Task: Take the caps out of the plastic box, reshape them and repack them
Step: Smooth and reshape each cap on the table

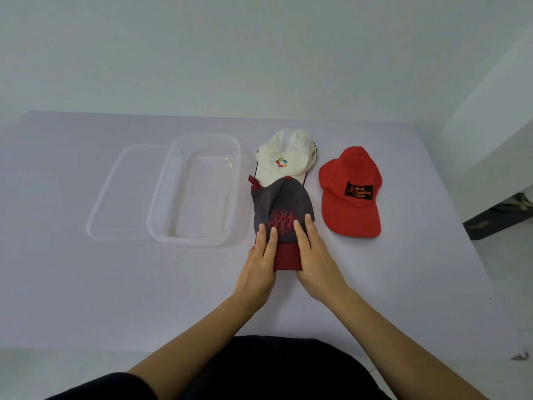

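Soft, even, bright light; faint shadows; wide-angle bending at edges.

On the counter (86, 284) the plastic box (199, 189) sits at the centre, with its lid (115, 194) lying flat just beside it at 9 o'clock, partly tucked under its edge. At 3 o'clock of the box lies the nearest cap (284, 209), both hands (261, 261) flat on its front; a second cap (284, 157) lies at its 12 o'clock, partly under it. A third cap (352, 192) lies apart at 3 o'clock.
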Demonstrator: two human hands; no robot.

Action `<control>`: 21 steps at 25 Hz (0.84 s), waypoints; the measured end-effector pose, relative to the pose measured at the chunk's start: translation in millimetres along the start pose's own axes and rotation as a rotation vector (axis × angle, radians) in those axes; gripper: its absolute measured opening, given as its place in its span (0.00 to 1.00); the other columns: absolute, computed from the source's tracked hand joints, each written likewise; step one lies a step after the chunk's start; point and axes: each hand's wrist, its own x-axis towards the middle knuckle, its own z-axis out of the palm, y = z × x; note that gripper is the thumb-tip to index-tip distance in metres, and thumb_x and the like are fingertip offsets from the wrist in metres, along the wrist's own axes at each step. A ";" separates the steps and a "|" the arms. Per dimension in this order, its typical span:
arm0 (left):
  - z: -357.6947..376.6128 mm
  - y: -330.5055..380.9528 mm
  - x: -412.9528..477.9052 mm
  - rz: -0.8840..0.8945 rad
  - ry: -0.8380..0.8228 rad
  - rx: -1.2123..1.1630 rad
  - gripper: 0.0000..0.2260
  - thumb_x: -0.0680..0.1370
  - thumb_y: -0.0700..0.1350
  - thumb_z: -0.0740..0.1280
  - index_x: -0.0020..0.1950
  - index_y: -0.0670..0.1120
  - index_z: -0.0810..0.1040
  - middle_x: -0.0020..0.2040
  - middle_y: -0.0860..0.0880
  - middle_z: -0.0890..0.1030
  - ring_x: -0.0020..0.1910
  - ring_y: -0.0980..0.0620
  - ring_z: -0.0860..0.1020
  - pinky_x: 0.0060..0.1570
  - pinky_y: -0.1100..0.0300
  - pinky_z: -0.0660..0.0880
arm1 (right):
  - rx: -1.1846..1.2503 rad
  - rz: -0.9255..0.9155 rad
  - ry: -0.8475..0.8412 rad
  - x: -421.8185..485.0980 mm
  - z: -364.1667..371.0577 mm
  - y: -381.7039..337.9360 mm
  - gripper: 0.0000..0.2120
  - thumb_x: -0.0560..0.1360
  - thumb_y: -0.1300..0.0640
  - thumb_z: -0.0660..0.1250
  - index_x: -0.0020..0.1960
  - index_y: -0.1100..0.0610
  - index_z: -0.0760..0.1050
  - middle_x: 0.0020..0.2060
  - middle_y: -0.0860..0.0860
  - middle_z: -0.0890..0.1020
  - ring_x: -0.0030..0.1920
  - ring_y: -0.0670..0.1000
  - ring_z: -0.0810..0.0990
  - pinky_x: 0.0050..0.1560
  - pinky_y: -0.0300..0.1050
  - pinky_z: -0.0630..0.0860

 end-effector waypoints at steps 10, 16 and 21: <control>-8.9 -7.6 0.3 -0.013 0.001 -0.180 0.32 0.81 0.38 0.56 0.73 0.50 0.34 0.77 0.48 0.38 0.77 0.48 0.50 0.66 0.71 0.57 | 0.172 -0.054 -0.016 -0.7 14.5 2.5 0.38 0.77 0.68 0.58 0.72 0.49 0.34 0.72 0.46 0.31 0.74 0.51 0.33 0.73 0.43 0.43; -6.4 -10.0 -3.1 0.042 0.040 -0.081 0.33 0.80 0.35 0.56 0.71 0.50 0.34 0.74 0.50 0.39 0.76 0.44 0.55 0.68 0.55 0.64 | 0.277 0.068 0.117 -8.1 18.3 6.5 0.39 0.77 0.63 0.61 0.73 0.54 0.34 0.75 0.51 0.42 0.76 0.51 0.46 0.74 0.45 0.54; -3.3 -7.7 -0.6 0.029 0.059 -0.212 0.34 0.80 0.37 0.57 0.73 0.56 0.37 0.78 0.45 0.55 0.71 0.45 0.67 0.67 0.55 0.67 | 0.549 0.105 0.192 -12.7 22.3 -6.4 0.35 0.77 0.60 0.60 0.73 0.49 0.40 0.72 0.47 0.57 0.71 0.47 0.61 0.70 0.45 0.63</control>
